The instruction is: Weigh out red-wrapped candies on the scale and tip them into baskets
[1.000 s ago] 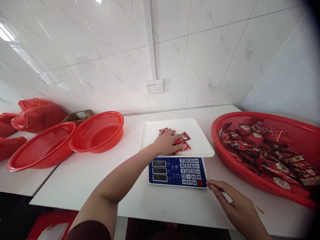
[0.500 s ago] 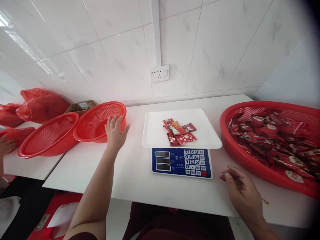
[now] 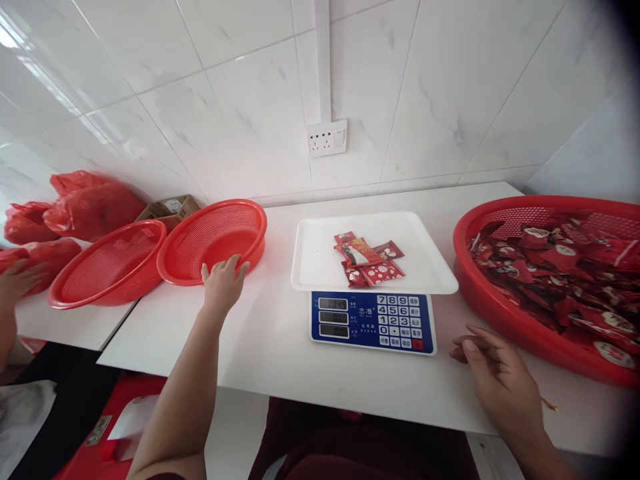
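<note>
My left hand (image 3: 223,285) is at the front rim of a red plastic basket (image 3: 175,250), its fingers curled over the edge. No sachets show inside that basket. Right of it, a digital scale (image 3: 373,323) carries a white tray (image 3: 315,257) with several red candy packets (image 3: 367,257) in a small overlapping pile. The digits on its displays are hard to read. My right hand (image 3: 500,377) rests over the table by the scale's right corner, loosely curled, palm turned inward, with nothing visible in it. A large red basket (image 3: 470,293) full of red packets stands just beyond it.
Another red basket (image 3: 107,293) stands to the left, with red plastic bags (image 3: 97,210) and a cardboard box (image 3: 175,208) behind. A co-worker's hand (image 3: 17,283) touches a red bag at the far left. The tiled wall holds a socket (image 3: 327,139).
My left hand has come down from above the basket's right side to its front rim, and its spread fingers have curled. My right hand stays by the scale. The view has shifted slightly.
</note>
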The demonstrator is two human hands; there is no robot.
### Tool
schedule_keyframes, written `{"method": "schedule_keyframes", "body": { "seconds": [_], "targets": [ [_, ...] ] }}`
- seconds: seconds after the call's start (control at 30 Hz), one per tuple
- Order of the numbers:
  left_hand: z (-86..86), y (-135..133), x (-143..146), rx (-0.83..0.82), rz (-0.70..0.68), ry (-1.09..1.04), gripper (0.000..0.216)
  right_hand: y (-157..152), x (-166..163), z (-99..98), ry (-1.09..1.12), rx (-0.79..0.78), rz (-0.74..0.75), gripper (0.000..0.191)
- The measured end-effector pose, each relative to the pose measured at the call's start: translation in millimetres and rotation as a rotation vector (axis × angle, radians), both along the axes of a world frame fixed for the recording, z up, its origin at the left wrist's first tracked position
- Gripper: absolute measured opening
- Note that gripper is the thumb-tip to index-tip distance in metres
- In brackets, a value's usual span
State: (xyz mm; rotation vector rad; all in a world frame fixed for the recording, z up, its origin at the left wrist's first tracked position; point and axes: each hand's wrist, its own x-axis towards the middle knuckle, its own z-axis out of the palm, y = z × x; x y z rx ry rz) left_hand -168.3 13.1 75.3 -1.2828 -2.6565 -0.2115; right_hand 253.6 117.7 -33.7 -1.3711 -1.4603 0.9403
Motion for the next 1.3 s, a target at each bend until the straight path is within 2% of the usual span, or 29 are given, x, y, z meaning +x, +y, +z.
{"method": "schedule_keyframes", "body": {
  "seconds": [0.27,0.43,0.53,0.6,0.67,0.8,0.87,1.07,1.2,1.3],
  "targets": [
    [5.7,-20,65,-0.130,-0.132,0.039,0.043,3,2,-2.8,-0.008,-0.028,0.026,0.040],
    [12.3,-17,82,-0.140,-0.172,-0.022,0.041,3,3,-6.0,-0.017,-0.062,0.021,0.044],
    [15.6,-9,90,-0.069,-0.229,0.026,0.044,3,4,-8.0,0.000,-0.076,0.017,0.046],
    [18.6,2,97,-0.008,-0.326,0.095,0.047,4,4,-9.1,0.010,-0.083,0.023,0.047],
    [22.4,17,105,0.006,-0.486,0.151,0.045,4,3,-9.8,0.008,-0.094,0.030,0.047],
    [31.8,59,120,-0.096,-0.871,0.235,0.050,5,3,-9.9,0.019,-0.115,0.025,0.048],
    [36.6,83,123,-0.171,-0.982,0.259,0.053,5,3,-9.2,0.050,-0.113,0.024,0.048],
    [39.6,135,123,-0.346,-1.094,0.261,0.057,4,3,-5.0,0.111,-0.124,0.030,0.045],
    [31.2,150,120,-0.353,-1.139,0.185,0.059,3,2,-3.0,0.119,-0.139,0.031,0.045],
    [29.0,149,115,-0.283,-1.092,0.144,0.053,3,3,-3.6,0.112,-0.134,0.038,0.044]
  ]
}}
